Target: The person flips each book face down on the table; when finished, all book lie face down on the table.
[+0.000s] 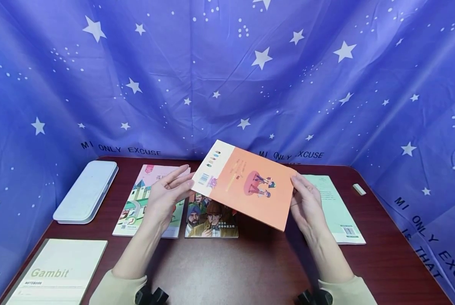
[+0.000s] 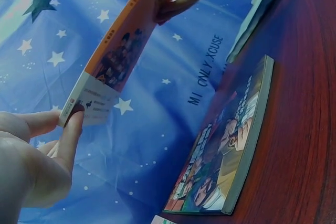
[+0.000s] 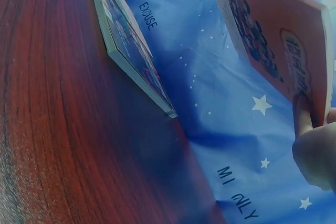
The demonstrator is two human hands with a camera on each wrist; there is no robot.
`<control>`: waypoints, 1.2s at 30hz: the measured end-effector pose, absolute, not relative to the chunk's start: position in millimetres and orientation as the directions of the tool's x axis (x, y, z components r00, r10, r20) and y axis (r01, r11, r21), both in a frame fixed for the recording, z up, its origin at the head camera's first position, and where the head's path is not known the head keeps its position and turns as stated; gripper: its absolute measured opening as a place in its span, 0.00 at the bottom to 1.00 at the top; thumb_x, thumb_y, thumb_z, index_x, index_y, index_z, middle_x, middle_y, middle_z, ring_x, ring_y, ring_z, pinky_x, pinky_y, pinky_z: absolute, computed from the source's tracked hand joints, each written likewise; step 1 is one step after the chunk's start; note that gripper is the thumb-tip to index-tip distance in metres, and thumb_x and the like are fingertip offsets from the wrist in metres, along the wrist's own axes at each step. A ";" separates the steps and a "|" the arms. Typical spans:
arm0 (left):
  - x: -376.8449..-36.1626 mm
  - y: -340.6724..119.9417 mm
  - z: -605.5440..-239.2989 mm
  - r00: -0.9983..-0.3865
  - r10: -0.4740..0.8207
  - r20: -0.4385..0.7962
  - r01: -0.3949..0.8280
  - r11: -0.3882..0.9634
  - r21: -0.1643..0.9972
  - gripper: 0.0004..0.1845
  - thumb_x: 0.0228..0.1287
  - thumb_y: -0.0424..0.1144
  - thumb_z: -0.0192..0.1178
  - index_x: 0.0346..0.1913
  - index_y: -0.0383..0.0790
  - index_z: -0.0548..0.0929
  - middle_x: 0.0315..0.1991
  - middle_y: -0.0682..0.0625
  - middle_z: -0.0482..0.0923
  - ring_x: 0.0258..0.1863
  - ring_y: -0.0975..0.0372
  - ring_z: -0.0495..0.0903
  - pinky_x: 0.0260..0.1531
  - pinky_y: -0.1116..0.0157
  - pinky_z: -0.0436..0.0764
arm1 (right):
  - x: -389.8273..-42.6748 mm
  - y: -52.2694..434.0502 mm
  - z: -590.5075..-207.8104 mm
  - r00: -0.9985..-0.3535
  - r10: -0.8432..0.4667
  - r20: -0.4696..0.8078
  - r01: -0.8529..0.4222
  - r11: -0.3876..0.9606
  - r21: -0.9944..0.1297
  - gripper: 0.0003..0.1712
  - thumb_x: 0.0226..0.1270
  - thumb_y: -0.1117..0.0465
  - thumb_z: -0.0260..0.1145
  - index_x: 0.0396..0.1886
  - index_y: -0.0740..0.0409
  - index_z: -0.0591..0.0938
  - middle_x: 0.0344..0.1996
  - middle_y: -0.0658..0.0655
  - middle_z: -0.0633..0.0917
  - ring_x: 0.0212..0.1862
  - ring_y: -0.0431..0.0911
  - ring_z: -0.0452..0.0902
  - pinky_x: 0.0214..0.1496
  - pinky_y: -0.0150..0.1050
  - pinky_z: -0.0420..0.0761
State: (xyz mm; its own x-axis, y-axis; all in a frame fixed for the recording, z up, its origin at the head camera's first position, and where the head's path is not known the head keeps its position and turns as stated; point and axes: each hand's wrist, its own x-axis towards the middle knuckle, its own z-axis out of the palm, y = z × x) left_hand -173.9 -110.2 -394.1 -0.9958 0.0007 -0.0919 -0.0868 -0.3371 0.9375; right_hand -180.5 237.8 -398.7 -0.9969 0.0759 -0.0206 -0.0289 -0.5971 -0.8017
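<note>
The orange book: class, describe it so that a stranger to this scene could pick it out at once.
On the dark wooden table, before the starry blue cloth, several books lie flat. Above the middle one, the detective-cover book, the left hand and right hand hold the orange book by its edges. It alone is off the table, tilted.

A: What can you read here?

B: "Gambit", with "NOTEBOOK" small beneath it, on the cream notebook (image 1: 57, 273) at seven o'clock on the worktop.

A: Anything else?

B: "MI ONLY EXCUSE" printed on the blue star cloth (image 1: 227, 76) at twelve o'clock, and "IS THAT EXCUSE" at four o'clock. The book covers' characters are too small to read.
</note>
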 end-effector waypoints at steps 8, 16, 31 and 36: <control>-174.1 -110.9 -396.2 -0.994 0.060 -0.087 -0.102 -0.334 0.937 0.33 0.69 0.26 0.63 0.75 0.37 0.69 0.49 0.55 0.89 0.40 0.67 0.89 0.37 0.70 0.89 | -181.4 239.2 -401.6 -0.998 0.052 0.028 -0.053 -0.562 -0.826 0.18 0.81 0.63 0.56 0.66 0.58 0.78 0.52 0.48 0.88 0.52 0.36 0.85 0.54 0.29 0.86; -175.2 -112.1 -397.1 -0.993 0.087 -0.084 -0.108 -0.328 0.939 0.33 0.68 0.26 0.63 0.76 0.38 0.68 0.49 0.56 0.88 0.39 0.67 0.88 0.35 0.70 0.89 | -181.4 242.3 -399.6 -0.997 -0.061 0.044 -0.015 -0.408 -0.913 0.36 0.84 0.52 0.48 0.85 0.52 0.50 0.73 0.47 0.72 0.64 0.32 0.76 0.60 0.26 0.83; -176.0 -111.3 -397.6 -0.988 0.111 -0.110 -0.140 -0.323 0.936 0.31 0.69 0.25 0.60 0.74 0.32 0.69 0.45 0.54 0.84 0.38 0.67 0.86 0.40 0.71 0.88 | -179.7 248.8 -399.5 -0.939 -0.342 0.029 0.081 -0.303 -0.950 0.60 0.70 0.77 0.57 0.83 0.29 0.36 0.69 0.52 0.77 0.60 0.46 0.85 0.51 0.43 0.91; -175.3 -111.0 -396.8 -0.983 0.144 -0.111 -0.149 -0.286 0.947 0.32 0.69 0.27 0.60 0.76 0.34 0.67 0.49 0.52 0.80 0.41 0.68 0.83 0.42 0.72 0.87 | -179.9 249.6 -400.2 -0.931 -0.364 -0.007 0.117 -0.280 -0.953 0.65 0.66 0.79 0.59 0.82 0.23 0.34 0.76 0.56 0.68 0.63 0.48 0.83 0.52 0.46 0.91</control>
State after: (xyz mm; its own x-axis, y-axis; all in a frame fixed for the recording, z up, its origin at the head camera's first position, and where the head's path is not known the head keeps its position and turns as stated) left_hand -175.3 -111.0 -396.8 -0.9834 0.1438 -0.1111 -0.1487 -0.2858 0.9467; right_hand -179.9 249.6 -400.2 -0.9313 -0.3642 -0.0072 0.1169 -0.2800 -0.9529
